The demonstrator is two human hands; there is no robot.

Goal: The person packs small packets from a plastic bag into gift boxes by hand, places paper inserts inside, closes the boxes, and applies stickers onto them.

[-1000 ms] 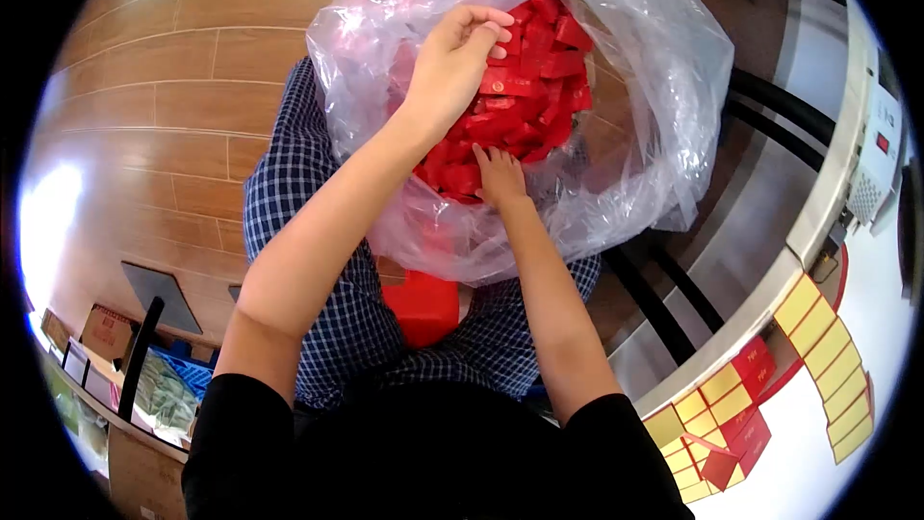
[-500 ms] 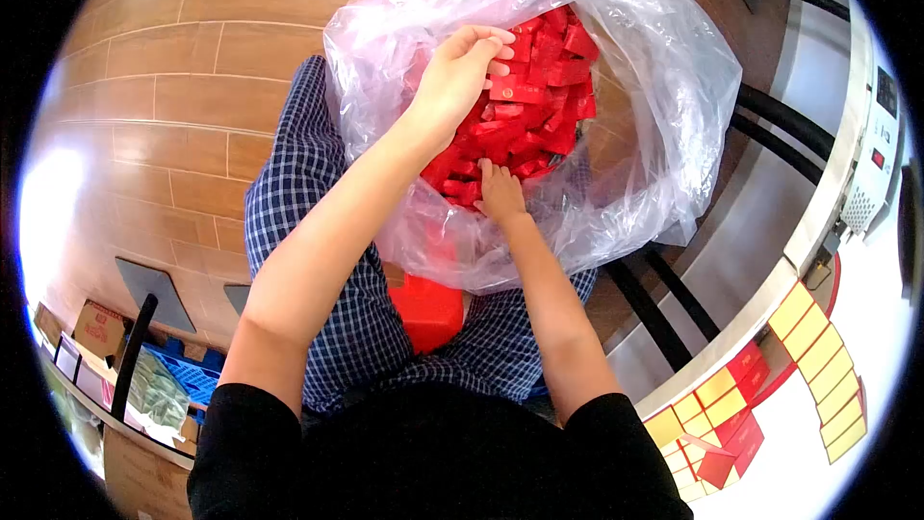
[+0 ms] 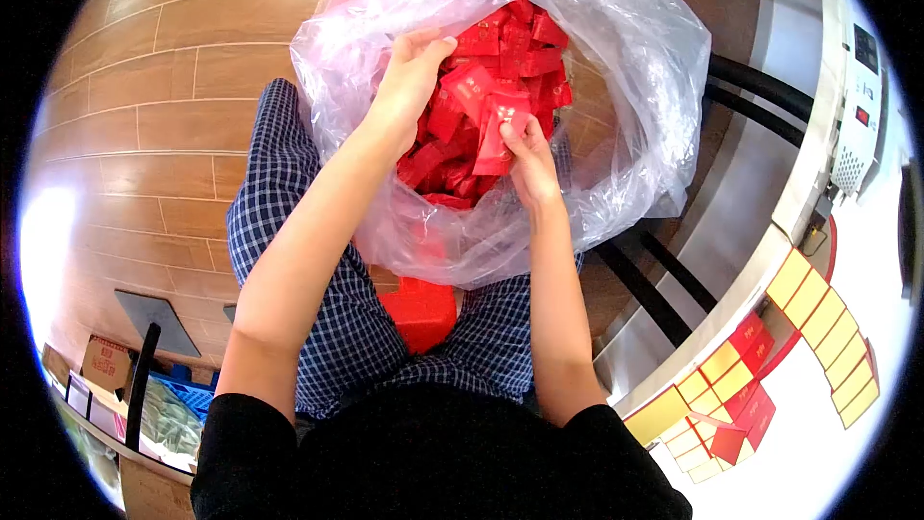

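A large clear plastic bag (image 3: pixel 645 48) stands open between my knees, with a heap of small red printed packets (image 3: pixel 544 63) inside. My right hand (image 3: pixel 534 162) is closed on a red packet (image 3: pixel 502 130), thumb on top, raised over the heap. Another red packet (image 3: pixel 468 87) overlaps it on the left, tilted. My left hand (image 3: pixel 412 75) is at the heap's upper left, with a fingertip right beside the packets. Its other fingers are partly hidden, and I cannot tell whether they grip anything.
Under the bag, a red object (image 3: pixel 421 316) shows between my legs. On the right, a white table (image 3: pixel 804 366) bears red and yellow boxes (image 3: pixel 751 414) and a white device (image 3: pixel 859 140). Black table legs (image 3: pixel 645 294) stand beside the bag. Cardboard (image 3: pixel 106 363) lies at lower left.
My right hand has come up out of the heap with a red packet in its grip. My left hand has drawn back a little to the left. The view has shifted slightly.
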